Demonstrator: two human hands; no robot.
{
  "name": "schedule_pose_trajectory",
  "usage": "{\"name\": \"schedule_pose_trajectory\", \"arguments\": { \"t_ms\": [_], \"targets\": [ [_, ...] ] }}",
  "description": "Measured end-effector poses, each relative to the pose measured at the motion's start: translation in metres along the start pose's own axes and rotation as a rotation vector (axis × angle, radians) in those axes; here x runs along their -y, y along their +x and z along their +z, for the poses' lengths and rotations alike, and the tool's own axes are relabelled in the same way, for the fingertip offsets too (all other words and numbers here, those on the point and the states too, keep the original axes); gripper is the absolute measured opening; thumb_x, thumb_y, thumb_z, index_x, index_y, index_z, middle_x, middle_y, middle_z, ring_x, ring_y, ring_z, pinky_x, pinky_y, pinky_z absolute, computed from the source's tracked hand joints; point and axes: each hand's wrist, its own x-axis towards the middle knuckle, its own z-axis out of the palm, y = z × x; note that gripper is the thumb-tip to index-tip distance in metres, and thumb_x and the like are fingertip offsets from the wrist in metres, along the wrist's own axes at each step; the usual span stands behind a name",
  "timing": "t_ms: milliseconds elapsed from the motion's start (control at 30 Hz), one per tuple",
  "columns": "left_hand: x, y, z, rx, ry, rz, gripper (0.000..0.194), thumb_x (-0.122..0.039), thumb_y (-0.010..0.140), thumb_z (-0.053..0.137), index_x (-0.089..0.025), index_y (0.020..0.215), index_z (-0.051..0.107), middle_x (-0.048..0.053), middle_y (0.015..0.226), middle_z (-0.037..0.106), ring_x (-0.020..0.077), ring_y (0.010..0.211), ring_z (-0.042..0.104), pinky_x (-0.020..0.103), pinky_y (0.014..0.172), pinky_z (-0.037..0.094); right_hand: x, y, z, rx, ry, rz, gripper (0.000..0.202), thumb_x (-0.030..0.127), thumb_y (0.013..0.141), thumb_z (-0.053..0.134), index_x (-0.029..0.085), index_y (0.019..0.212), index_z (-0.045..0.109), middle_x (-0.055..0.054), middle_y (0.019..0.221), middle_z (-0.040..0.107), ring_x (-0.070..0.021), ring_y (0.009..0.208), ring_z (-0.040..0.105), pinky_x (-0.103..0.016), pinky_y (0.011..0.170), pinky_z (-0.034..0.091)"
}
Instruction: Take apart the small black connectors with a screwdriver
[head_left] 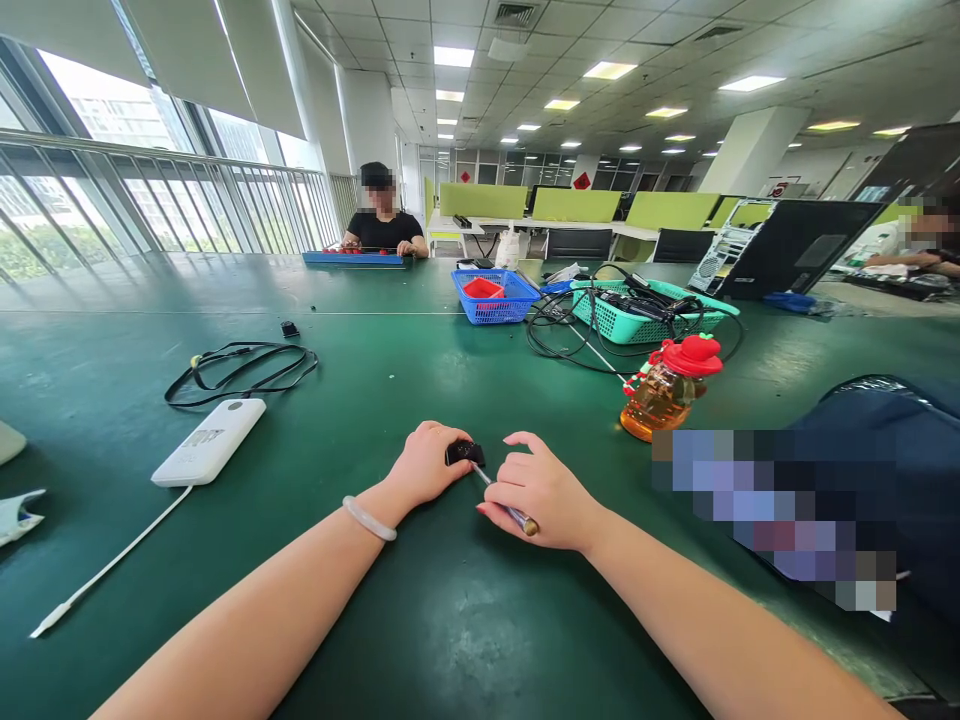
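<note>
Near the middle of the green table (pixel 360 620), my left hand (pixel 429 462) is closed on a small black part (pixel 466 453), which looks like a plastic block; its exact kind is too small to tell. A pale bracelet circles my left wrist. My right hand (pixel 541 492) grips a thin screwdriver (pixel 517 515) with a brownish handle end. The tool's slim metal shaft points up and left, and its tip meets the near edge of the black part. My right index finger is raised a little off the tool.
Left lies a white power bank (pixel 210 442) with a cable, and a coiled black cord (pixel 240 370). A bottle of amber drink (pixel 660 400) stands right. Beyond are a blue basket (pixel 495 305), a green basket of cables (pixel 622 325) and a person (pixel 382 230). Dark fabric (pixel 885 440) lies right.
</note>
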Motion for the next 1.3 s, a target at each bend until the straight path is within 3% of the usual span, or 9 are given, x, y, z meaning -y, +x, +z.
{"name": "schedule_pose_trajectory", "arguments": {
  "t_ms": [300, 667, 1000, 1300],
  "targets": [
    [0.002, 0.0004, 0.0, -0.014, 0.011, 0.018, 0.032, -0.028, 0.078, 0.066, -0.026, 0.11, 0.07, 0.004, 0.108, 0.073, 0.028, 0.114, 0.055, 0.045, 0.102, 0.043, -0.0003, 0.0, 0.0014, 0.051, -0.026, -0.007, 0.027, 0.03, 0.092, 0.054, 0.022, 0.068, 0.061, 0.004, 0.059, 0.056, -0.0123, 0.062, 0.046, -0.042, 0.103, 0.032],
    [0.004, 0.0015, -0.001, -0.021, 0.027, 0.014, 0.033, -0.027, 0.079, 0.064, -0.025, 0.111, 0.069, 0.004, 0.11, 0.072, 0.0284, 0.113, 0.054, 0.045, 0.102, 0.042, 0.0002, 0.0009, -0.0005, 0.193, 0.006, 0.032, 0.029, 0.049, 0.086, 0.063, 0.022, 0.076, 0.066, 0.003, 0.065, 0.062, -0.0146, 0.069, 0.053, -0.049, 0.106, 0.027],
    [0.0034, 0.0032, -0.0019, -0.008, 0.026, 0.003, 0.032, -0.027, 0.078, 0.065, -0.025, 0.109, 0.07, 0.003, 0.109, 0.073, 0.0286, 0.114, 0.055, 0.045, 0.104, 0.041, 0.002, 0.0015, -0.0008, 0.143, -0.018, 0.045, 0.024, 0.034, 0.091, 0.056, 0.022, 0.072, 0.063, 0.003, 0.064, 0.061, -0.0141, 0.068, 0.053, -0.047, 0.107, 0.027],
    [0.0056, 0.0043, -0.001, -0.018, 0.034, 0.036, 0.031, -0.028, 0.078, 0.066, -0.024, 0.108, 0.07, 0.004, 0.111, 0.073, 0.0282, 0.112, 0.056, 0.045, 0.104, 0.041, 0.0018, 0.0023, -0.0009, 0.138, -0.032, 0.041, 0.021, 0.032, 0.09, 0.056, 0.022, 0.074, 0.065, 0.003, 0.065, 0.061, -0.0141, 0.068, 0.052, -0.047, 0.107, 0.027]
  ]
}}
